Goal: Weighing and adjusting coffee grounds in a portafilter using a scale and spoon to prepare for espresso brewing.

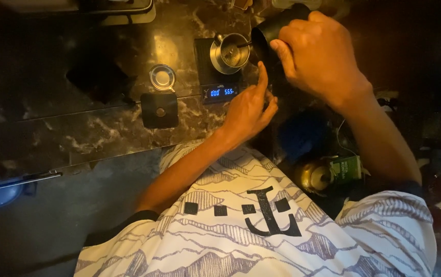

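Two bare hands are being held over a dark marbled worktop [77, 133]. A black cylindrical container [274, 31] is being gripped by the right hand [318, 54], with the fingers closed around its body, and it is being tilted with its open mouth toward a metal cup [229, 52] just to its left. The cup is being carried by a black scale [218, 77], whose lit blue display is facing the near side. The left hand [248, 110] is being held just right of that display, with the forefinger raised toward the container and the other fingers loosely curled, gripping nothing. A small round metal lid [162, 78] is lying left of the scale, and a black square pad [159, 110] is lying just nearer than it.
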